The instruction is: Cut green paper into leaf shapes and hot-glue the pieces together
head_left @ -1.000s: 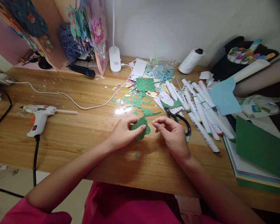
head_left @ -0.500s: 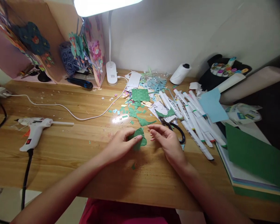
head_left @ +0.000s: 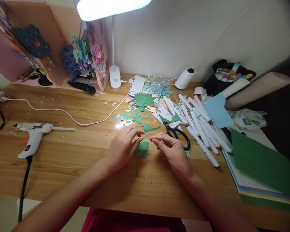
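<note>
A small green paper piece (head_left: 141, 150) lies on the wooden table, partly under my left hand (head_left: 124, 145). The left thumb and fingers bend toward each other above it, near a small green strip (head_left: 145, 136); whether they grip the strip is unclear. To the right, my right hand (head_left: 172, 149) has its thumb and index finger pinched together, with whatever they hold too small to name. Green scraps (head_left: 137, 117) and a woven-looking green square (head_left: 145, 100) lie beyond the hands. Black-handled scissors (head_left: 183, 137) rest just past the right hand.
White markers (head_left: 203, 135) spread at the right, beside stacked coloured paper (head_left: 261, 164). On the left lie a glue gun (head_left: 33, 137) and a white cable (head_left: 82, 124). A lamp (head_left: 114, 77), a thread spool (head_left: 185, 79) and a marker holder (head_left: 215, 83) stand at the back.
My left hand has let go of the green paper piece, which now lies lower on the table. The right thumb and index finger have closed together. The view has shifted slightly.
</note>
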Demonstrator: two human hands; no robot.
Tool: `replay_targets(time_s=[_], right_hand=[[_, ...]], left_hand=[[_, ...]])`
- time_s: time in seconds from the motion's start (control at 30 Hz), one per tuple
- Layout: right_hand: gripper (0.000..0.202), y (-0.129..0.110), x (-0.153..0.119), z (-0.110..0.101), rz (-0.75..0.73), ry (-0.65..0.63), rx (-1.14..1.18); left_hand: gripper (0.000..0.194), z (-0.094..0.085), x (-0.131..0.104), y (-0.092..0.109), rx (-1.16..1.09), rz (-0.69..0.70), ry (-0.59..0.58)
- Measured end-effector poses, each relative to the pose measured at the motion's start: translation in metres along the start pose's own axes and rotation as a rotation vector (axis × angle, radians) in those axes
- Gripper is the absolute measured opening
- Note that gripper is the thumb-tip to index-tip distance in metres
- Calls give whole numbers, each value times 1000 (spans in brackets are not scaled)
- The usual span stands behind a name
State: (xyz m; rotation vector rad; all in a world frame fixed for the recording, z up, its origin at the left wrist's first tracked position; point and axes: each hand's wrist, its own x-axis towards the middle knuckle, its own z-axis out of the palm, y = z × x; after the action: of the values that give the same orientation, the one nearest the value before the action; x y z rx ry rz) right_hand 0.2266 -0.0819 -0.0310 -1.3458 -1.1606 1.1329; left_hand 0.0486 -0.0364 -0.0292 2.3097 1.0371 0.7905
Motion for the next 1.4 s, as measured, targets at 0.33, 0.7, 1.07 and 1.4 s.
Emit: replay_targets(time_s=[0.33,0.7,1.07,1.4], right_hand=[[17,5,-2,1,328,-156,384],[21,6,-1,0,370,-206,336],[19,3,-2,0,401,-225,346],[19,-1,0,-1,416,-187,435]], left_hand=[[15,-2,-1,-5,119,284,190],[12,-7,1,-10,246,412,75],[16,-13,2,-12,153,358,-17],[15,-10,5,-9,-37,253,93]])
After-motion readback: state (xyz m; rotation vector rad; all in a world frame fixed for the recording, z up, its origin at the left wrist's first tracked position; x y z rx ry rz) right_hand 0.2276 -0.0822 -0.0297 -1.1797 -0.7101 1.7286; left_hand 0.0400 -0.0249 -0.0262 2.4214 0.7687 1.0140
